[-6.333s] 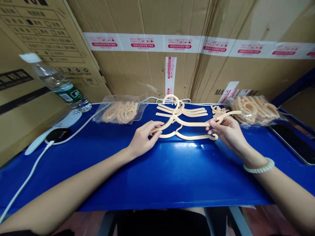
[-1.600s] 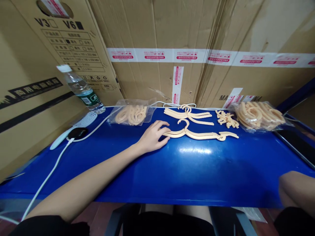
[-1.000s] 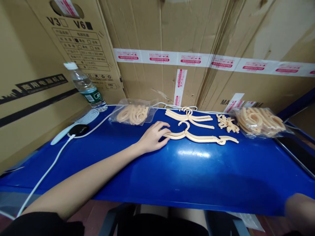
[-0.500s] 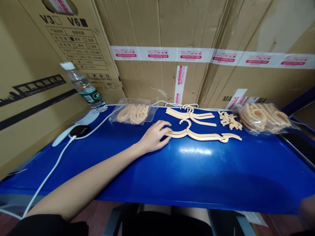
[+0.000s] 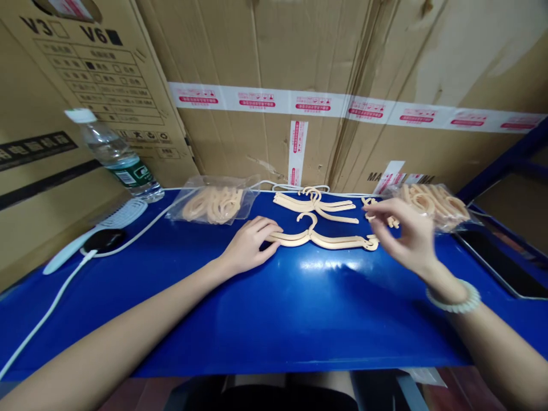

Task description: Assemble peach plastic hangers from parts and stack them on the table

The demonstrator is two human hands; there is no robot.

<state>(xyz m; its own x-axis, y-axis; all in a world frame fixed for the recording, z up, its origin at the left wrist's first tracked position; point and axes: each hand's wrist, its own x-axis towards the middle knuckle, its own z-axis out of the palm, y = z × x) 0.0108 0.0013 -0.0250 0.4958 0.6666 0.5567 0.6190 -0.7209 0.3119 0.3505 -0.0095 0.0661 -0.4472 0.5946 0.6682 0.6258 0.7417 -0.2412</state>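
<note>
My left hand is closed on the left end of a beige plastic clothes hanger, thumb in front and fingers behind. The hanger lies flat on the blue table, its hook pointing to the back. Over the hanger's right end hovers my right hand, its thumb and forefinger curved and apart with nothing seen between them. It partly covers a pile of small beige clips and the hanger's right tip. Just behind the held hanger lie more beige hangers, stacked together.
Clear bags of beige hangers lie at the back left and back right. A water bottle, a hairbrush, a black puck and a white cable are on the left. A dark phone-like slab lies right. Cardboard boxes wall the back.
My right hand has come in from the lower right edge to the hanger's right end. My left hand keeps its place on the hanger. The whole view has shifted somewhat.
</note>
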